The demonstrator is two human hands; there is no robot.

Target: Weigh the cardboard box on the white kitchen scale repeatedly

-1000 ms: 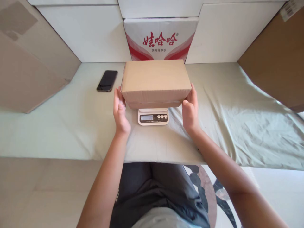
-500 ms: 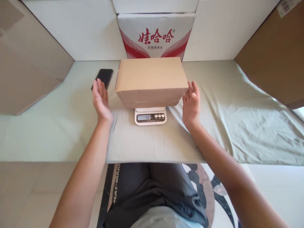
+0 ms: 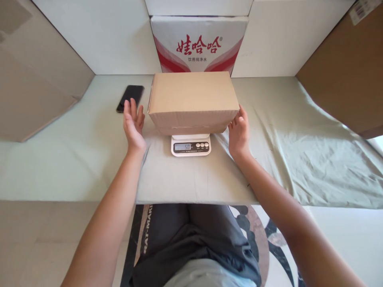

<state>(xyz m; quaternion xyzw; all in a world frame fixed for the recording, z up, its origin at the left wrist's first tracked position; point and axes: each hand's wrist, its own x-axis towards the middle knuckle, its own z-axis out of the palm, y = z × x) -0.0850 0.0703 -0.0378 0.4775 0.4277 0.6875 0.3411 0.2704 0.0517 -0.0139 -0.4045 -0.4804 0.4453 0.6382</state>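
A brown cardboard box rests on a white digital kitchen scale, whose lit display seems to read 50. To the left of the box, my left hand is upright with its fingers apart, holding nothing; a small gap separates it from the box. My right hand is at the box's right side, fingers stretched out, their tips partly hidden behind the box's edge. I cannot tell whether they touch it. Just beyond my left fingertips lies a black smartphone.
A pale green cloth covers the table. Behind stands a white carton with red lettering. Large brown cartons flank the table, one at the left and one at the right.
Both hands have moved inward, the left one rightward and the right one slightly leftward, closer to the box. The box stays on the scale and the display looks the same.
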